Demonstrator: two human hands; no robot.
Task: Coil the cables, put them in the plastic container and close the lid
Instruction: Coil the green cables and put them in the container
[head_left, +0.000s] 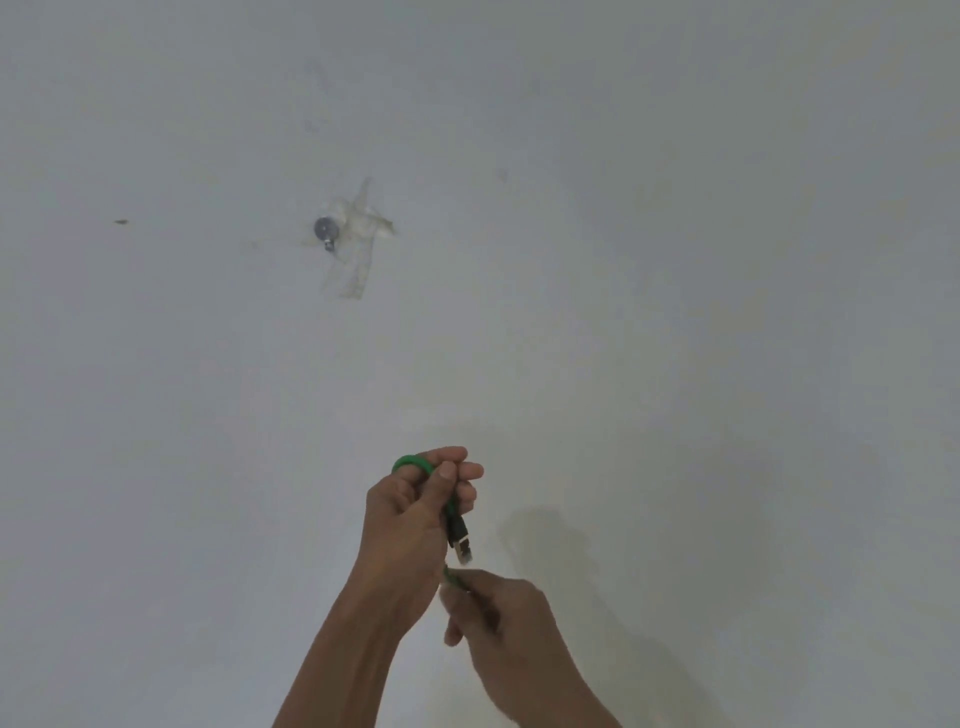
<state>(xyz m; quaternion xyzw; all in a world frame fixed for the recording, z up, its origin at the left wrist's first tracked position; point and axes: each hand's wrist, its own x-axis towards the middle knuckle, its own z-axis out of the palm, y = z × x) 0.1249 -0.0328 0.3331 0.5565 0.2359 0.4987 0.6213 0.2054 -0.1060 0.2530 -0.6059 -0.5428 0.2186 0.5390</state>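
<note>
Two hands — left hand (410, 514), right hand (493, 608) — around green cable (413, 462).

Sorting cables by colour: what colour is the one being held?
Green cable, seen in the head view.

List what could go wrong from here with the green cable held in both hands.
1. The left hand grips the looped thin green cable tightly; if the grip loosens, the loops could spring apart.
2. The black and metal plug hangs free below that hand and may snag the strand pinched by the right hand.
3. The plastic container is not in view, so the finished coil may be carried some way and could unwind.
</note>
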